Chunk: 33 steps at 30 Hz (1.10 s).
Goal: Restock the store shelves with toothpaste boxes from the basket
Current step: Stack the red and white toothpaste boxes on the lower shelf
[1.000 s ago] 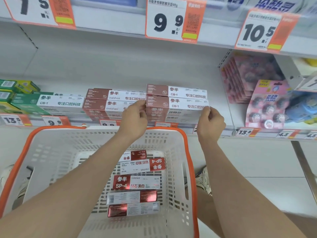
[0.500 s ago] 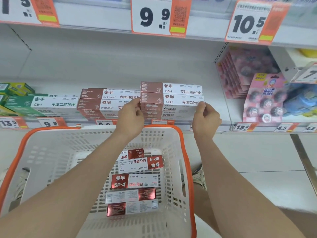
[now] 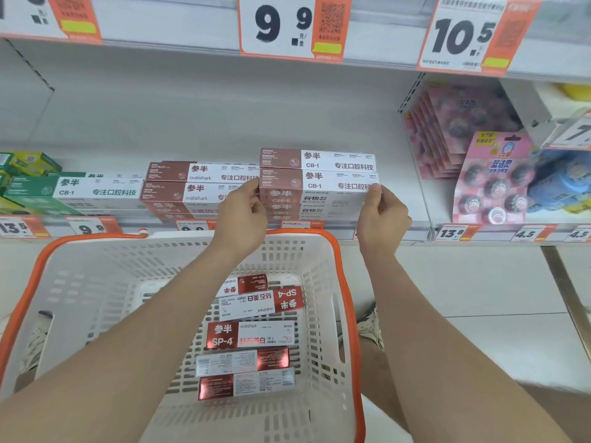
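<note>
Pinching brown-and-white CB-1 toothpaste box [image 3: 319, 186] at both ends, left hand [image 3: 243, 215] and right hand [image 3: 382, 215]; long, flat, atop shelf stack [image 3: 315, 210].

Basket [image 3: 96, 282]: white moulded plastic, perforated, matt; its orange rim is smoother.
2 foil-ended boxes [image 3: 271, 359]: glossy card, mirror-red metallic ends.
SP-4 boxes [image 3: 256, 337]: card, slight sheen.
CB-1 boxes [image 3: 319, 161]: brown-and-white card, matt.
Shelf back panel [image 3: 192, 107]: smooth, matt white.
Price tags [image 3: 281, 27]: matt, paper-like.
</note>
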Each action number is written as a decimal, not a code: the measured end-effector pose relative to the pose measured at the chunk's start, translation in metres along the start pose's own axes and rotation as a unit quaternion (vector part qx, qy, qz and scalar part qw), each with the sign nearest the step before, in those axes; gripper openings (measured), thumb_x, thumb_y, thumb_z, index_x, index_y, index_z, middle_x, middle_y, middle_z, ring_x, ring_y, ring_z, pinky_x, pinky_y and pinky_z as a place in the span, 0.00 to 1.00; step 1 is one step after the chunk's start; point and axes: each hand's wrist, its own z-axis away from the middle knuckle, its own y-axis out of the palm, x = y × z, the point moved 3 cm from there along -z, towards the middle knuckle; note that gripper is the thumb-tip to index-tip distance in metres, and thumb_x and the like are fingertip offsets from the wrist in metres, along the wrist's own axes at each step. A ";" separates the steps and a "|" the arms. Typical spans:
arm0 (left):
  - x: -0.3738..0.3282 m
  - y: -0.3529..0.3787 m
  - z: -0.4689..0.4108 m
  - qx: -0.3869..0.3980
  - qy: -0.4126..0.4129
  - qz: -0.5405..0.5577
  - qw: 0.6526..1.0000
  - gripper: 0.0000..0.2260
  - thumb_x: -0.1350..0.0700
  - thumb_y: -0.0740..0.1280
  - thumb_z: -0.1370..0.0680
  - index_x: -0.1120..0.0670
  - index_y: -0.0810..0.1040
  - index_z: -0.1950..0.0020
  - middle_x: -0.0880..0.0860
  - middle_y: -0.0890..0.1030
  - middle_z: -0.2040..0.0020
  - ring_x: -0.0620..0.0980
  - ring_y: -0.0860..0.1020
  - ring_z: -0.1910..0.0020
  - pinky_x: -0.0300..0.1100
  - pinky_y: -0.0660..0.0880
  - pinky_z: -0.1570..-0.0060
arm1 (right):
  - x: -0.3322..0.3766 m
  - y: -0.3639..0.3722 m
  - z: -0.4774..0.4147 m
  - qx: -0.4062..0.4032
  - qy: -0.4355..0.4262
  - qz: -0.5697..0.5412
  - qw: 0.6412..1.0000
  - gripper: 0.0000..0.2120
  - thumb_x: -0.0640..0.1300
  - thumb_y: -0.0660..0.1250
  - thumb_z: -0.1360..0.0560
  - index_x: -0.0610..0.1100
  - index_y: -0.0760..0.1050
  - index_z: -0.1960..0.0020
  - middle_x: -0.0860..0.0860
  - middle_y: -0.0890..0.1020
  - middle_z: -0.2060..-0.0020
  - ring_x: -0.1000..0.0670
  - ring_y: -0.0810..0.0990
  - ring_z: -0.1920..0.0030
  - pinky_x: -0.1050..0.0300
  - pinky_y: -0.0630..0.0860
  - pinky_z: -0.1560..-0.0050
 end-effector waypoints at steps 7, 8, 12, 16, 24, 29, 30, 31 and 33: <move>0.000 0.000 0.002 0.004 -0.005 -0.003 1.000 0.25 0.69 0.55 0.19 0.48 0.78 0.30 0.44 0.86 0.45 0.47 0.83 0.47 0.46 0.81 0.43 | -0.010 0.003 -0.003 0.003 -0.002 0.005 1.000 0.20 0.52 0.57 0.15 0.46 0.70 0.63 0.50 0.72 0.73 0.54 0.66 0.71 0.55 0.64 0.66; 0.000 0.000 0.002 0.004 -0.005 -0.002 1.000 0.25 0.69 0.55 0.19 0.47 0.79 0.31 0.44 0.86 0.46 0.46 0.83 0.47 0.46 0.81 0.43 | -0.009 0.002 -0.002 0.003 -0.002 0.005 1.000 0.20 0.52 0.57 0.15 0.46 0.69 0.63 0.50 0.72 0.73 0.54 0.65 0.71 0.55 0.64 0.66; -0.001 0.000 0.004 0.005 -0.011 0.008 1.000 0.25 0.69 0.55 0.19 0.46 0.79 0.31 0.44 0.86 0.46 0.46 0.83 0.48 0.47 0.81 0.42 | -0.007 0.002 -0.001 0.005 -0.003 0.000 1.000 0.20 0.52 0.58 0.14 0.50 0.67 0.65 0.54 0.68 0.74 0.53 0.65 0.71 0.59 0.62 0.68; -0.003 0.000 0.006 0.007 -0.013 0.018 1.000 0.26 0.69 0.55 0.19 0.47 0.78 0.30 0.43 0.86 0.45 0.44 0.83 0.46 0.44 0.80 0.41 | -0.004 0.000 0.000 0.006 0.005 -0.009 1.000 0.20 0.50 0.58 0.15 0.53 0.66 0.66 0.57 0.70 0.76 0.55 0.67 0.72 0.64 0.62 0.69; -0.022 -0.009 0.003 -0.035 -0.035 0.025 0.998 0.23 0.70 0.58 0.19 0.54 0.76 0.28 0.43 0.79 0.37 0.44 0.76 0.41 0.23 0.71 0.49 | 0.013 0.007 -0.008 -0.070 0.000 0.046 0.997 0.24 0.52 0.53 0.18 0.42 0.74 0.29 0.45 0.78 0.34 0.43 0.75 0.35 0.49 0.69 0.36; 0.008 -0.045 -0.002 -0.115 -0.067 -0.057 0.989 0.18 0.62 0.63 0.20 0.53 0.79 0.31 0.54 0.79 0.31 0.55 0.76 0.32 0.46 0.70 0.31 | 0.081 0.029 0.010 -0.004 -0.270 0.056 0.961 0.14 0.40 0.61 0.25 0.41 0.82 0.44 0.42 0.77 0.44 0.41 0.76 0.44 0.45 0.74 0.43; 0.017 -0.055 -0.004 -0.132 -0.085 -0.080 0.984 0.17 0.58 0.63 0.21 0.51 0.81 0.34 0.54 0.80 0.33 0.57 0.77 0.33 0.54 0.70 0.29 | 0.091 0.039 0.019 0.033 -0.299 0.055 0.952 0.14 0.40 0.60 0.25 0.41 0.82 0.47 0.42 0.77 0.46 0.41 0.77 0.45 0.44 0.75 0.44; 0.026 -0.066 -0.005 -0.141 -0.113 -0.103 0.978 0.17 0.55 0.62 0.23 0.49 0.81 0.36 0.55 0.80 0.34 0.60 0.77 0.34 0.61 0.70 0.29 | 0.099 0.050 0.030 0.066 -0.324 0.058 0.942 0.15 0.41 0.58 0.26 0.41 0.83 0.49 0.43 0.77 0.48 0.41 0.77 0.47 0.45 0.76 0.45; 0.044 -0.084 -0.006 -0.124 -0.153 -0.154 0.968 0.17 0.57 0.62 0.23 0.48 0.80 0.36 0.57 0.77 0.33 0.64 0.74 0.32 0.66 0.69 0.30 | 0.114 0.072 0.051 0.121 -0.362 0.072 0.921 0.14 0.40 0.59 0.25 0.41 0.83 0.50 0.44 0.78 0.51 0.40 0.78 0.49 0.46 0.76 0.47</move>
